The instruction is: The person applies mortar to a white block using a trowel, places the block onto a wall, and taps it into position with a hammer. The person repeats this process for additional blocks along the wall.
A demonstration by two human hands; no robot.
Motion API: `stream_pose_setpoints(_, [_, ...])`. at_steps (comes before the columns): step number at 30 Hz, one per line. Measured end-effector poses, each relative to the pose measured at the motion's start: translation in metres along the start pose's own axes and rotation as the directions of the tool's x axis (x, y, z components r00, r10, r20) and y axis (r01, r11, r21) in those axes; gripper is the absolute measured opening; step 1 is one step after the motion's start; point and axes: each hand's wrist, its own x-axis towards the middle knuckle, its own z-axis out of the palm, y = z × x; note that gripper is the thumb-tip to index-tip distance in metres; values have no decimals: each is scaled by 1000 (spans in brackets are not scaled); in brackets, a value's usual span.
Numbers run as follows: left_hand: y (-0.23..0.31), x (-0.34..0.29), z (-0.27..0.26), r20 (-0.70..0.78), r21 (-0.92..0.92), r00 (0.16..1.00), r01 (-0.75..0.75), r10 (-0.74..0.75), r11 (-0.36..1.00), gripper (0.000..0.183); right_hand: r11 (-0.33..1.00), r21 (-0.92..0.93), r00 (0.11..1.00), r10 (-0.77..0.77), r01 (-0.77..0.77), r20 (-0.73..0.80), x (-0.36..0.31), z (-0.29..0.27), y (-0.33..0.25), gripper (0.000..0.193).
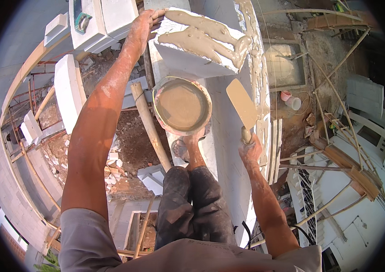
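Just beyond the bucket (208, 109), the block (194, 63) is likely rigid, brittle-edged and slippery where mortar (201, 40) coats it; hold its bare sides. Left fingers (157, 15) are at its left end, grip unclear; right fingers (252, 147) clamp the trowel (241, 103).

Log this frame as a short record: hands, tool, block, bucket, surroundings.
left_hand: left hand, fingers against left end of white block
right_hand: right hand, gripping flat-bladed trowel by its handle
trowel_blade: pointing away from the wearer, right of the bucket
block_top: partly coated with grey-brown mortar, white showing between
bucket: round bucket, holds wet mix
surroundings: wooden pole left of bucket; bamboo poles at far right
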Motion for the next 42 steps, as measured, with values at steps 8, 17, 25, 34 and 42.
stream_pose_setpoints(8, [-4,0,-2,14,-53,1000,10,-9,999,59,987,-153,848,37,53,528,-2,85,-71,40])
stream_pose_setpoints(17, [9,-32,17,-104,-60,994,20,-26,998,57,999,-10,786,37,-40,617,63,105,-108,55])
stream_pose_setpoints(25, [7,-35,20,-90,-213,992,63,-84,975,59,909,312,922,-344,278,180,175,52,-66,109])
stream_pose_setpoints(34, [1,-24,21,-108,-181,994,13,-33,983,56,619,610,729,-677,495,95,205,27,-123,83])
stream_pose_setpoints(42, [-5,-16,23,-116,-262,992,13,-45,965,51,556,492,669,-739,670,-77,210,-22,-168,55])
